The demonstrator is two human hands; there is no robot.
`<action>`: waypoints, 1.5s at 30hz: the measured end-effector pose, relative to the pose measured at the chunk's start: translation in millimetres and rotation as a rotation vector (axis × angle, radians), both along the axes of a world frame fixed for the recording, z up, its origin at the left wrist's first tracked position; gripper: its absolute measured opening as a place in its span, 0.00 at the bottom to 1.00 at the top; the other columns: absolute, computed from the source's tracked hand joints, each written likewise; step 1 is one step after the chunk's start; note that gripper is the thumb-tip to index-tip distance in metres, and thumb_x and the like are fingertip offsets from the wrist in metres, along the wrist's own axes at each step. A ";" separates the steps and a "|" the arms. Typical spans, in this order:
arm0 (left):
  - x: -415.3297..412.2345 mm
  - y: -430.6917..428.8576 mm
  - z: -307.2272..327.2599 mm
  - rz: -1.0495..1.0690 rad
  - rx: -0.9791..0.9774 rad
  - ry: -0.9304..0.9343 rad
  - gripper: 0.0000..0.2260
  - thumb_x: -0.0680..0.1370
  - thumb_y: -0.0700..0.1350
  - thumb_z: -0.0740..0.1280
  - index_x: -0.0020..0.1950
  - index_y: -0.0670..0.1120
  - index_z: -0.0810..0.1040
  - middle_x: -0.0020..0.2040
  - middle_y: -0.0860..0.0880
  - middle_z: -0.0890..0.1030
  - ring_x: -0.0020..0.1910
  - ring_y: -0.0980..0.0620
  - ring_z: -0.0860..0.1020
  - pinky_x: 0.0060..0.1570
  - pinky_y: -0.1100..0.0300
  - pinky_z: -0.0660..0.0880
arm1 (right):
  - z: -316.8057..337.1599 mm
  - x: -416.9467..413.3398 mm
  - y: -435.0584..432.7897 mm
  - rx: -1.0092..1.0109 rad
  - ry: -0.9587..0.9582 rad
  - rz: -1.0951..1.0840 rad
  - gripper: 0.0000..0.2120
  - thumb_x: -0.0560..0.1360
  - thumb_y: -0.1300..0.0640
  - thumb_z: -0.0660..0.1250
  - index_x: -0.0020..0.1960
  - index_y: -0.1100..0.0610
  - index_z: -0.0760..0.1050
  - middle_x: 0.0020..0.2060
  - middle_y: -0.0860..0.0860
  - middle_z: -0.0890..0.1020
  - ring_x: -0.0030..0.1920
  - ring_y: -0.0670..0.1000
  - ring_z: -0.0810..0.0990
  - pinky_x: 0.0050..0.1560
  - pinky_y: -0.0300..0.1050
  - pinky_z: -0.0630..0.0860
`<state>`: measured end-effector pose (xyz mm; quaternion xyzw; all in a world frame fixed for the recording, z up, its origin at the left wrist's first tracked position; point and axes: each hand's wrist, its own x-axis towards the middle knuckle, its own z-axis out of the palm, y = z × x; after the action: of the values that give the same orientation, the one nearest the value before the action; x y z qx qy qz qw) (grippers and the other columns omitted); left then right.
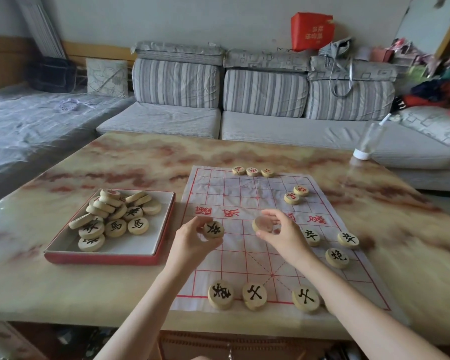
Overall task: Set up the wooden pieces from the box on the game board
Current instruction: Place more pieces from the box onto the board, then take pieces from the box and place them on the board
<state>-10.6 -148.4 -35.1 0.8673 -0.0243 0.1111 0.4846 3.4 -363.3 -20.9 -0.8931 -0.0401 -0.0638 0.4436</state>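
Note:
A white paper game board (247,201) with a red grid lies on the marble-patterned table. My left hand (192,242) holds a round wooden piece (213,229) with a black character over the board's left edge. Over the board's middle, my right hand (281,232) grips another wooden piece (263,224), its blank side toward me. The red-walled box (161,224) to the left holds several loose pieces (115,216). Three red-marked pieces (253,171) sit on the far row. Three black-marked pieces (255,296) stand on the near row.
Two red-marked pieces (296,194) rest right of centre on the far half, and three black-marked ones (338,245) on the near right. A clear bottle with a white cap (366,144) stands at the table's far right edge. A grey sofa (244,105) runs behind the table.

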 end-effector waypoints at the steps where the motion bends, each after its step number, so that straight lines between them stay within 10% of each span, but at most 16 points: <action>1: 3.1 -4.6 -0.3 -0.010 0.003 0.001 0.21 0.66 0.45 0.75 0.57 0.49 0.77 0.48 0.53 0.79 0.49 0.56 0.76 0.43 0.74 0.68 | -0.3 1.5 -7.1 -0.010 -0.008 -0.026 0.22 0.71 0.58 0.72 0.63 0.53 0.71 0.55 0.49 0.77 0.52 0.45 0.73 0.42 0.26 0.65; 14: 47.6 -88.9 -10.7 -0.197 0.140 0.088 0.22 0.66 0.48 0.75 0.58 0.48 0.75 0.54 0.51 0.80 0.56 0.50 0.75 0.54 0.58 0.74 | -8.1 19.3 -65.2 -0.001 -0.002 -0.105 0.23 0.70 0.59 0.73 0.63 0.54 0.71 0.58 0.52 0.77 0.51 0.46 0.75 0.43 0.28 0.68; 32: 57.6 -106.7 -19.4 -0.186 0.282 0.113 0.28 0.65 0.54 0.75 0.64 0.50 0.73 0.58 0.50 0.75 0.59 0.49 0.67 0.55 0.61 0.65 | -15.3 28.0 -81.1 0.056 0.015 -0.092 0.22 0.70 0.58 0.72 0.62 0.52 0.72 0.56 0.49 0.77 0.54 0.47 0.76 0.52 0.38 0.71; 45: 88.0 -118.1 1.1 -0.169 0.173 -0.049 0.09 0.74 0.45 0.67 0.54 0.49 0.79 0.48 0.53 0.80 0.50 0.51 0.75 0.53 0.57 0.73 | -2.5 107.4 -166.9 -0.059 0.119 -0.382 0.23 0.68 0.61 0.73 0.62 0.61 0.72 0.59 0.58 0.78 0.58 0.56 0.76 0.55 0.43 0.71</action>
<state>77.4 -266.5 -34.1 0.8978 -0.1185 0.0886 0.4148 110.8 -530.2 -23.4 -0.8992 0.1544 -0.0926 0.3988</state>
